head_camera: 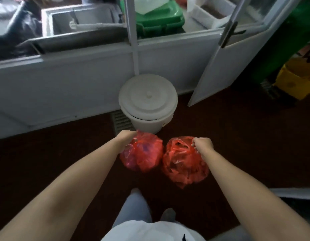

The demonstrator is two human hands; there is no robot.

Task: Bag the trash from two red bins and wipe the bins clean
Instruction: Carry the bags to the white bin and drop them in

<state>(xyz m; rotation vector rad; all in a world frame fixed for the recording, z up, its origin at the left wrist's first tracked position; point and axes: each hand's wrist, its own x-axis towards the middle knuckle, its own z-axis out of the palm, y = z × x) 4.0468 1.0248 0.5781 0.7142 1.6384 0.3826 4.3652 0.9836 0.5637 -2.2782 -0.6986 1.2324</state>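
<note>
Brown floor [237, 145] spread beneath a white lidded bucket [148, 103] standing by the wall. In front of it the left bag [142, 152] and right bag [184, 162], both red and full, hung side by side. Their long axes ran vertically and their gathered necks pointed up, probably to keep the trash from spilling. The left hand [127, 138] and right hand [202, 144] each gripped one neck.

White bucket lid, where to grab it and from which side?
Pinch the small knob at the centre of the lid, coming straight down: the lid lies flat, the knob stands up, and the white panel stands close behind the bucket.
</note>
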